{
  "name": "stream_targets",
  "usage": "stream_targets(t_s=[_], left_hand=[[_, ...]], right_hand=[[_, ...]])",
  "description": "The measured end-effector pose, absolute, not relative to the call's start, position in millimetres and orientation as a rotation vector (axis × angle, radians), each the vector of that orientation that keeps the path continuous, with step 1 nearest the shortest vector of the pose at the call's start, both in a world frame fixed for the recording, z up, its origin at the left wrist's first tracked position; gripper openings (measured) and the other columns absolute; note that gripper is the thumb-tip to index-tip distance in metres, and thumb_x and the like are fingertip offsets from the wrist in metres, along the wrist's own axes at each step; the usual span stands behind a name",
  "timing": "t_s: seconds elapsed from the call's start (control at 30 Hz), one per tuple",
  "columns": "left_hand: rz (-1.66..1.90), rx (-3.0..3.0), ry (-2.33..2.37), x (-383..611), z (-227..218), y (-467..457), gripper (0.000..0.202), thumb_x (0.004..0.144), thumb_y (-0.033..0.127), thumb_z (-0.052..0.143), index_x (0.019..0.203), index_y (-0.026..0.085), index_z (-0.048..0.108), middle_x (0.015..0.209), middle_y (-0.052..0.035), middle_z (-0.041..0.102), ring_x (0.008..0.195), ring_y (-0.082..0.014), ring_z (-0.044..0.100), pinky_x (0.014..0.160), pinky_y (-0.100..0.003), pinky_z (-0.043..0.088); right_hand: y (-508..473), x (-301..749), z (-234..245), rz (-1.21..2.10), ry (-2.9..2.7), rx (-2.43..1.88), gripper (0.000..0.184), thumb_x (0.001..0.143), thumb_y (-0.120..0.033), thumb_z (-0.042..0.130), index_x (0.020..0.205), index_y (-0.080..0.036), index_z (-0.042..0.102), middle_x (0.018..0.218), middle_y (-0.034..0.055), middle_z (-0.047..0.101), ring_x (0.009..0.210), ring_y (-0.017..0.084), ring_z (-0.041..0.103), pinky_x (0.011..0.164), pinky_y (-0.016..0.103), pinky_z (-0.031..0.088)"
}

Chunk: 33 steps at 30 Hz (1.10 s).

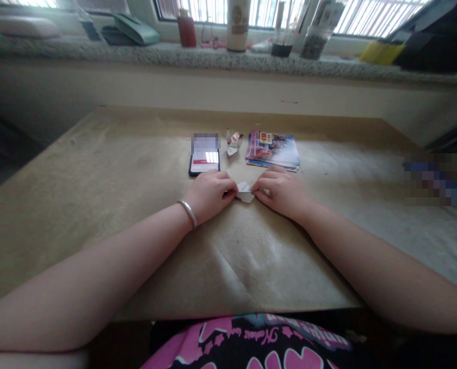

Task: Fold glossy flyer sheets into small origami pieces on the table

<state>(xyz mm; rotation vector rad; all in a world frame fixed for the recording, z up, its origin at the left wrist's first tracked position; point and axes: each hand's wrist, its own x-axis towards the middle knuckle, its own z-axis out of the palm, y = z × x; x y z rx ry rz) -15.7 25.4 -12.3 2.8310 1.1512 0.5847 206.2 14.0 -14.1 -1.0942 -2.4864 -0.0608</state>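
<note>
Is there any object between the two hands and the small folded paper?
Nothing visible: the left hand and right hand both touch the folded paper directly. The phone lies beyond the left hand, not between.

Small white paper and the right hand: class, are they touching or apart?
Touching. The head view shows the right hand pinching one side of the small white paper, no gap showing.

one head camera, facing down across the table (144,154)
</note>
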Motion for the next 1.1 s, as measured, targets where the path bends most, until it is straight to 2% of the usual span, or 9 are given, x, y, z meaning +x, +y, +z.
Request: stream_targets(t_s=[0.23, 0.4, 0.63, 0.93, 1.1], left_hand=[[0.517, 2.884, 0.995, -20, -7, 27, 0.016, 0.083, 0.017, 0.058, 0.083, 0.019, 0.074, 0.076, -0.0031, 0.063, 0.069, -0.0129, 0.054, 0.066, -0.024, 0.041], [0.448, 2.923, 0.899, -25, -6, 30, 0.021, 0.088, 0.021, 0.054, 0.09, 0.02, 0.075, 0.078, -0.0042, 0.062, 0.073, -0.014, 0.055, 0.068, -0.025, 0.041], [0.325, 2.967, 0.822, -30, -2, 33, 0.024, 0.09, 0.023, 0.051, 0.098, 0.024, 0.075, 0.076, -0.0039, 0.059, 0.066, -0.0125, 0.05, 0.063, -0.024, 0.038], [0.219, 2.975, 0.793, -35, 7, 33, 0.029, 0.09, 0.021, 0.047, 0.099, 0.028, 0.074, 0.079, -0.004, 0.06, 0.067, -0.0116, 0.05, 0.064, -0.023, 0.039], [0.221, 2.941, 0.787, -38, 8, 33, 0.027, 0.089, 0.02, 0.049, 0.096, 0.026, 0.075, 0.079, -0.004, 0.06, 0.066, -0.0109, 0.051, 0.062, -0.022, 0.039]], right_hand=[[13, 209, -6, -0.136, -2.645, -1.052, 0.022, 0.089, -0.024, 0.051, 0.086, -0.019, 0.072, 0.082, 0.0071, 0.067, 0.084, 0.02, 0.055, 0.074, 0.031, 0.039], [9, 206, 1, -0.249, -2.713, -1.05, 0.026, 0.092, -0.024, 0.046, 0.087, -0.02, 0.072, 0.088, 0.009, 0.069, 0.092, 0.022, 0.055, 0.076, 0.033, 0.037], [9, 208, 4, -0.22, -2.769, -0.994, 0.028, 0.092, -0.023, 0.046, 0.088, -0.02, 0.074, 0.088, 0.0078, 0.07, 0.088, 0.02, 0.056, 0.075, 0.031, 0.038], [9, 217, 5, -0.203, -2.761, -1.012, 0.028, 0.09, -0.021, 0.048, 0.083, -0.022, 0.075, 0.087, 0.0059, 0.071, 0.083, 0.019, 0.057, 0.071, 0.031, 0.039], [13, 224, 4, -0.16, -2.754, -1.052, 0.024, 0.087, -0.021, 0.05, 0.083, -0.022, 0.074, 0.087, 0.0055, 0.071, 0.086, 0.02, 0.058, 0.074, 0.031, 0.041]])
